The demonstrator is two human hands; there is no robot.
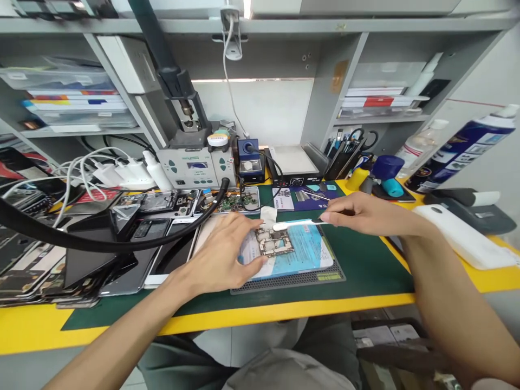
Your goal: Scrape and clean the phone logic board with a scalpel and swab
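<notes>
On the worktop [365, 265], a blue sheet [304, 249] lies on a dark mat [292, 280] and carries a small circuit board [273, 241]. The left hand [227, 252] rests beside the board, fingers spread and pressing it flat. The right hand [357, 214] pinches a white brush [298, 223], its head at the board's upper edge. Light, short strokes while the board is pinned seem best.

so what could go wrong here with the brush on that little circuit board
1. The right hand holds the white brush by its far end, so the head may skid over the circuit board and perhaps knock small parts.
2. The left hand only pins the blue pad beside the board, so the board could slide.
3. The black hose arches close to the left forearm; a bump might drag it into the stacked phones.
</notes>
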